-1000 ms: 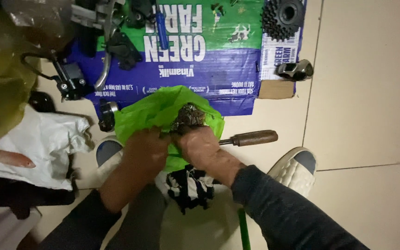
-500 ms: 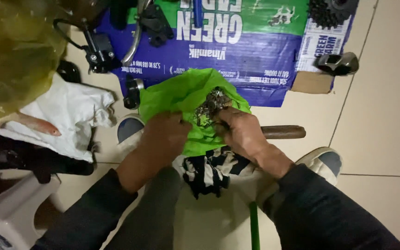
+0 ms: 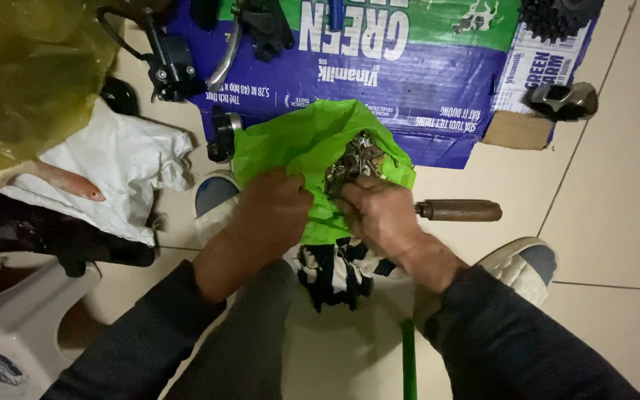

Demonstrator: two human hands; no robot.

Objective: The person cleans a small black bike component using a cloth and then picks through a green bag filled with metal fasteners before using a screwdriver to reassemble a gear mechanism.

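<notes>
At the centre of the frame a thin green plastic bag (image 3: 312, 152) lies open, cradling a heap of small metal parts (image 3: 353, 161), apparently nuts and bolts, though the view is too coarse to be sure. The film looks limp and slippery; the load looks dense and loose, so it is best gripped by the bunched rim with support beneath. The left hand (image 3: 272, 207) pinches the bag's edge. The right hand (image 3: 379, 215) curls its fingers into the parts. A wooden-handled tool (image 3: 459, 210) lies right of centre; flattened cardboard (image 3: 409, 67) lies above.
</notes>
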